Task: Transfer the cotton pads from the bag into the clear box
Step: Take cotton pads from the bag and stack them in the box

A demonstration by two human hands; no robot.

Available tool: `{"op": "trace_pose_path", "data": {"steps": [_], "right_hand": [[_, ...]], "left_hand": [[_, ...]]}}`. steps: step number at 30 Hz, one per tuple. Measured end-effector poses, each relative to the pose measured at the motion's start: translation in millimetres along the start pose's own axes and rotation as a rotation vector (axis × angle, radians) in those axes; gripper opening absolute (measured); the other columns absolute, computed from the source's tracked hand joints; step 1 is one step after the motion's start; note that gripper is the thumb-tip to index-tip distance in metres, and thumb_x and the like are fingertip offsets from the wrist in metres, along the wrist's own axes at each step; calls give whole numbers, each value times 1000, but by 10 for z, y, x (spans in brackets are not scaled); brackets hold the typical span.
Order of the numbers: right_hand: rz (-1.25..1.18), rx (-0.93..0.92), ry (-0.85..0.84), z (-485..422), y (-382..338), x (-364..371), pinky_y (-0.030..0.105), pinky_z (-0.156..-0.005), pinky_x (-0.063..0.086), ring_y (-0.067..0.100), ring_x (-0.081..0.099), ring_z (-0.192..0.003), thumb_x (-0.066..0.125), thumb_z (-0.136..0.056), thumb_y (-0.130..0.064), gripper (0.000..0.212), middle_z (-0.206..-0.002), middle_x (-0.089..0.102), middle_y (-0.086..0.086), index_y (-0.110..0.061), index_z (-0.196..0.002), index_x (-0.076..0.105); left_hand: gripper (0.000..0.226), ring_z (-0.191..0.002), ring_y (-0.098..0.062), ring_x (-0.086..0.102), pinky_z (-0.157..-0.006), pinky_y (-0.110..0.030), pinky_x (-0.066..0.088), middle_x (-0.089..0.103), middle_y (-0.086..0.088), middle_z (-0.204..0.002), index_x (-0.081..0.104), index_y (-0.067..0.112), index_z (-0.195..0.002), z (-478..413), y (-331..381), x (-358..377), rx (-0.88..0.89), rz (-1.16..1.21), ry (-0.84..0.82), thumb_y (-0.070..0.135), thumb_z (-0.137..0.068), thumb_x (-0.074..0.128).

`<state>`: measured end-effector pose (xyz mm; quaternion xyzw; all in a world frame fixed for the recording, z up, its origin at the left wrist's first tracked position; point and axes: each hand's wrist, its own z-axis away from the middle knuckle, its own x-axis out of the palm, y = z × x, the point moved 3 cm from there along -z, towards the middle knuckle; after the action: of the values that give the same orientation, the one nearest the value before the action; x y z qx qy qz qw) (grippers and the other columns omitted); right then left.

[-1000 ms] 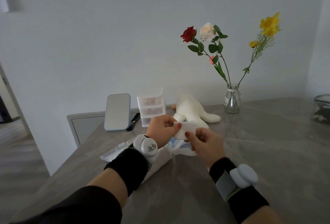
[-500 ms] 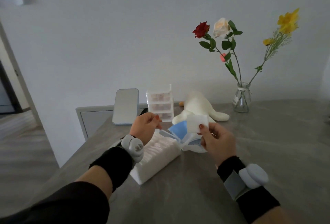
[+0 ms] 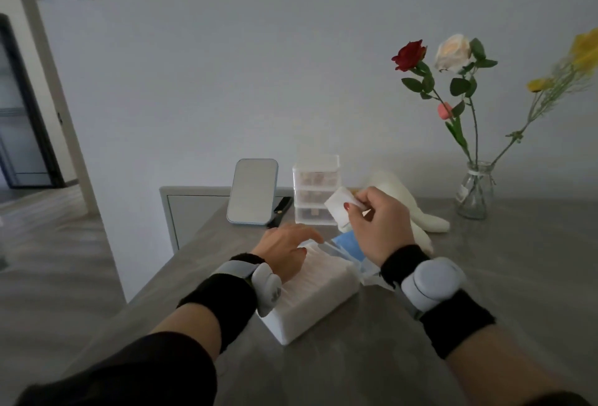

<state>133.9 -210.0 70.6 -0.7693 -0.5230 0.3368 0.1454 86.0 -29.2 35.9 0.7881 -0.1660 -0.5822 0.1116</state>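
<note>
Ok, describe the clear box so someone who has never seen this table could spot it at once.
Start at the grey table and look to its far edge by the white wall. Between the standing mirror and the white plush toy stands the clear box, just behind the cotton pad in the right hand. It is the only see-through stack of small drawers there.

Dim room: plain white wall [image 3: 226,82], grey floor [image 3: 48,260], dark doorway [image 3: 22,114] at left.
</note>
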Motion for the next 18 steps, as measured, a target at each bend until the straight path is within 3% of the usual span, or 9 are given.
{"op": "trace_pose_path", "data": {"steps": [6, 9, 14, 18], "right_hand": [[138, 36, -150, -61, 137, 365, 25, -69, 39, 16, 52, -74, 63, -87, -23, 6, -82, 62, -5, -21, -83, 59], [145, 76, -219, -10, 274, 462, 29, -73, 46, 19, 57, -78, 64, -86, -24, 7, -86, 67, -2, -17, -87, 64], [126, 77, -242, -82, 259, 464, 30, -74, 49, 18, 59, -78, 64, -84, -22, 3, -82, 66, -3, -20, -82, 64], [154, 71, -406, -116, 188, 443, 22, -68, 41, 12, 56, -69, 69, -80, -20, 13, -71, 61, -8, -23, -70, 62]], "left_hand": [[42, -129, -16, 44, -113, -40, 27, 56, 7, -137, 59, 31, -128, -21, -21, 110, 18, -60, -114, 11, -95, 42], [44, -129, -16, 45, -112, -40, 29, 55, 6, -137, 57, 27, -130, -47, -42, 155, 34, -62, -119, 9, -93, 40], [44, -131, -17, 40, -113, -41, 28, 51, 3, -139, 55, 25, -132, -70, -75, 194, 34, -74, -139, 11, -94, 37], [51, -125, -18, 44, -109, -42, 32, 55, 4, -132, 63, 22, -122, -66, -127, 211, 77, -56, -112, 18, -82, 31]]}}
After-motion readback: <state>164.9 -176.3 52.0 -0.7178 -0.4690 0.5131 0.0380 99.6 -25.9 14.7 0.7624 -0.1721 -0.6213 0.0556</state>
